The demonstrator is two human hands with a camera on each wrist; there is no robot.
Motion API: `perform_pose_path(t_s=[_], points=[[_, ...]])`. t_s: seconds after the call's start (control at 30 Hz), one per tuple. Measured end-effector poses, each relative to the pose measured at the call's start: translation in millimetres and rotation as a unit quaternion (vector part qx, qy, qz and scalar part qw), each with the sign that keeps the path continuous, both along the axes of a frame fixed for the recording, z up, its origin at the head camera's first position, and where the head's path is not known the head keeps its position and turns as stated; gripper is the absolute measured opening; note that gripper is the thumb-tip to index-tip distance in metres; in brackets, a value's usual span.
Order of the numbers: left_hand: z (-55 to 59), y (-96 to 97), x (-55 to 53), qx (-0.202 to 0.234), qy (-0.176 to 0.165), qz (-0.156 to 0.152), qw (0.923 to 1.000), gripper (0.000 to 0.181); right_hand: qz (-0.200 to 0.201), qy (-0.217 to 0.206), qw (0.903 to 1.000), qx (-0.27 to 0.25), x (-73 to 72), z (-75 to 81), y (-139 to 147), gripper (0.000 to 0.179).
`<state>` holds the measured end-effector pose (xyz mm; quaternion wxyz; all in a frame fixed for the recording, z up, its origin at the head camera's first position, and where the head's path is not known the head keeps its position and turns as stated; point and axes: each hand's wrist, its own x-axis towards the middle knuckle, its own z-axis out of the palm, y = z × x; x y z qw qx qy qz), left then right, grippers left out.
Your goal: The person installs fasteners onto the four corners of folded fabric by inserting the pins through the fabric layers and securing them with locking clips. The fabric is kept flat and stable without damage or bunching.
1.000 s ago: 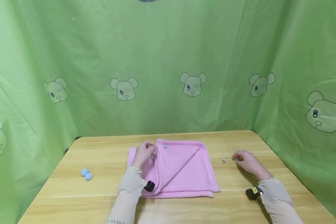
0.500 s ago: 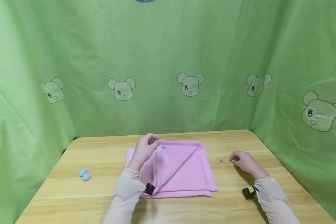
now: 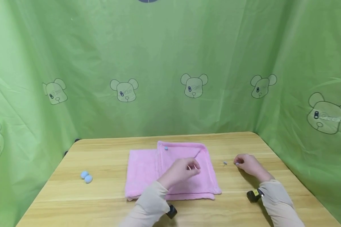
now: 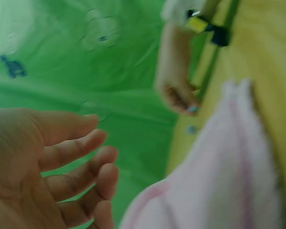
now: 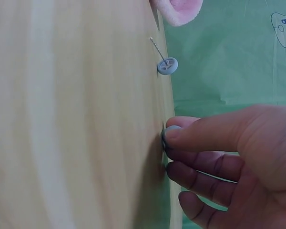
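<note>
Out over the plush pink blanket (image 3: 142, 171), the left hand (image 3: 182, 171) hovers, fingers loosely bent and gripping nothing. The left wrist view opens up that palm: fingers spread, tips apart from the fabric, thumb free.

Across to the right side of the wood-grained desk (image 3: 108, 208), and the right hand (image 3: 250, 165) is low by the surface, thumb and forefinger pinching a small grey-blue disc (image 5: 170, 135). From the head it's a mere speck; the right wrist view gives its rounded rim, the rest hidden by the thumb.

Between that hand and the blanket's right edge lies a pin (image 5: 167, 66). Only the right wrist view gives its make: a round, smooth, dished cap with spokes inside, and a thin, ridged shaft slanting up out of it.

The blanket itself, thick-hemmed and folded in layers, sits mid-desk towards the far edge, and on its upper layer's far left corner there's a little blue cap (image 3: 166, 148). Over near the desk's left edge, two pale blue balls (image 3: 86, 177) touch, matte and round; the head view alone catches them. Behind, green curtain (image 3: 159, 116) printed with bear heads.
</note>
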<state>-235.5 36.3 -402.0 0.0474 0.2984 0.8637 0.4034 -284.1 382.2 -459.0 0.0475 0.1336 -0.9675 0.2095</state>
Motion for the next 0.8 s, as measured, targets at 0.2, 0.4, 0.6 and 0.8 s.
perform_pose_path(t_s=[0.2,0.4,0.6,0.8], points=[[-21.3,15.9,7.4,-0.145,0.025,-0.06,0.9873,0.009,0.0,0.003,1.0,-0.004,-0.9,2.1,-2.7,0.005],[-31.1,22.1,16.5,-0.186,0.05,-0.059,0.9794,0.013,-0.002,0.011,0.9999,-0.003,-1.6,1.1,-3.9,0.004],[-40.4,31.8,19.5,-0.238,0.117,-0.017,0.9642,0.015,-0.01,0.04,0.9991,-0.013,-2.8,1.5,-5.4,0.004],[-49.2,37.1,18.7,-0.234,0.145,0.006,0.9614,0.009,-0.023,0.069,0.9971,-0.02,-1.7,5.3,-11.3,0.006]])
